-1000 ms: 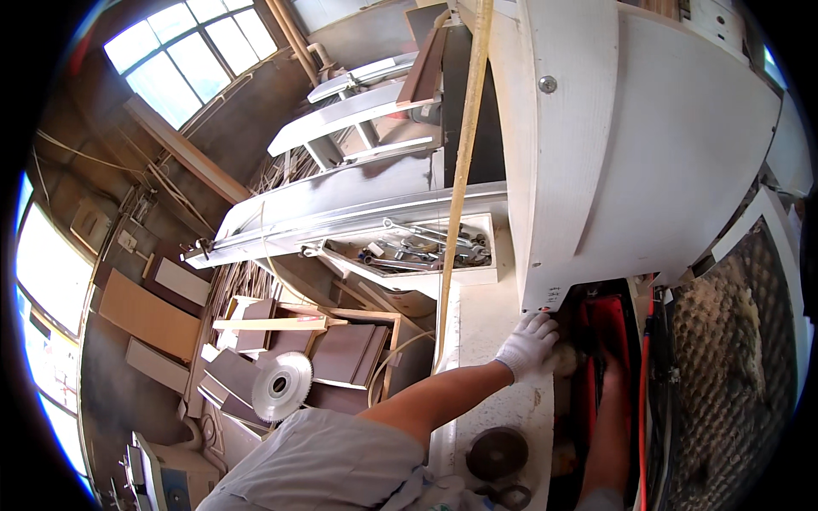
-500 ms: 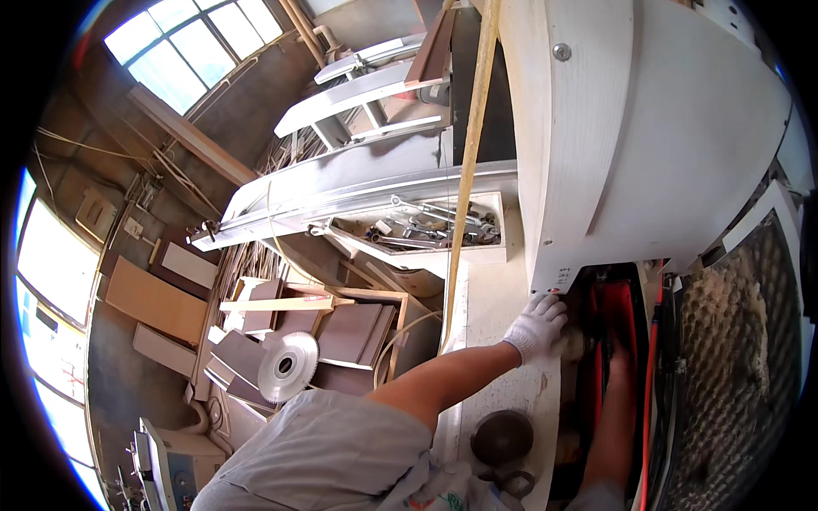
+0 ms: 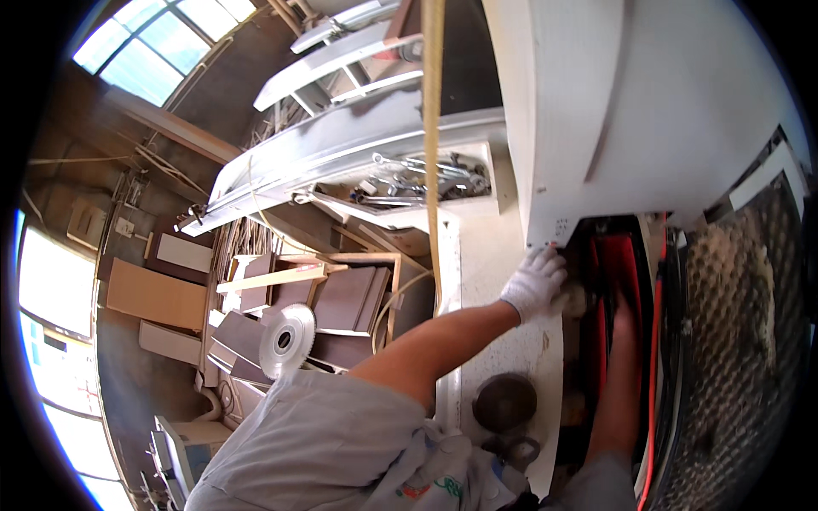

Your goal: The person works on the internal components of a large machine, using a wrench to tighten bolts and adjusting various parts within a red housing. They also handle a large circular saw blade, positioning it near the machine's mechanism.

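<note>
My left hand (image 3: 537,281), in a white glove, rests at the lower corner of a white machine housing (image 3: 571,192). Its fingers are stretched out and hold nothing; the tips lie beside a small reddish spot on that corner. My right forearm (image 3: 615,379) is bare and reaches into a narrow dark opening with red inner walls (image 3: 615,255). The fingers of my right hand are hidden in there, so what they touch does not show. A dark round disc (image 3: 504,403) lies on the pale machine surface (image 3: 486,328) below my left arm, with a ring-shaped dark part (image 3: 518,451) beside it.
An open tray (image 3: 492,183) holds several wrenches. A yellowish strip (image 3: 433,111) crosses the view upright. At left, a toothed circular saw blade (image 3: 287,341) leans on brown boards (image 3: 345,298). To the right run a red hose (image 3: 654,375) and a dusty dimpled foam panel (image 3: 728,341).
The whole view has shifted, so the machine and tray sit higher in the picture. Both hands keep their places at the housing corner and in the opening.
</note>
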The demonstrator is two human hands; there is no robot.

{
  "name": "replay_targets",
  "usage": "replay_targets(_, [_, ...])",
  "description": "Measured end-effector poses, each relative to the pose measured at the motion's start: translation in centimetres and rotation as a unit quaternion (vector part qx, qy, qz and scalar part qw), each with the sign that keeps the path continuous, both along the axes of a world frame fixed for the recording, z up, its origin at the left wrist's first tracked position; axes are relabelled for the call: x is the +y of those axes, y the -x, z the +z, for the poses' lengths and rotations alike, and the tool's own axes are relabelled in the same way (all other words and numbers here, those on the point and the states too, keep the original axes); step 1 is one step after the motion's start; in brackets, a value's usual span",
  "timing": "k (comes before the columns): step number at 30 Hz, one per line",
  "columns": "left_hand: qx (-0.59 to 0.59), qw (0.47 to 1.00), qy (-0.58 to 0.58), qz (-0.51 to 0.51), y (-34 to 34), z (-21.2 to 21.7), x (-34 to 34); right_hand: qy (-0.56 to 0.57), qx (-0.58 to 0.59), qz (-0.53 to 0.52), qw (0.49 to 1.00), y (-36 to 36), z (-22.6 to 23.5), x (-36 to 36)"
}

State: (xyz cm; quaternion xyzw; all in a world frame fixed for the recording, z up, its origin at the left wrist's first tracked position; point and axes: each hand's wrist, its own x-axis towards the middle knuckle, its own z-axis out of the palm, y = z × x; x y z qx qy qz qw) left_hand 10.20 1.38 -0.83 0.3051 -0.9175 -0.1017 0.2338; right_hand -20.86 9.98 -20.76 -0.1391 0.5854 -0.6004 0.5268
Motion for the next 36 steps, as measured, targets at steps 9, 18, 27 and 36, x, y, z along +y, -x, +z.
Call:
replay_targets(9, [0.007, 1.0, 0.003, -0.007, -0.3, -0.1, 0.0, -0.03, -0.014, -0.004, 0.999, -0.4, 0.0, -0.1])
replay_targets(18, [-0.019, 1.0, -0.003, 0.015, 0.0, -0.8, -0.4, -0.114, 0.015, -0.045, 0.992, -1.7, 2.3, -0.5])
replay_targets(27, [-0.059, 0.998, 0.012, 0.026, 0.1, -0.6, -0.3, -0.125, 0.039, -0.079, 0.988, -4.7, 5.6, -1.4])
replay_targets(36, [0.0, 0.999, 0.036, -0.009, 0.2, -0.4, -0.5, -0.108, 0.058, -0.071, 0.99, -5.9, 9.2, -0.6])
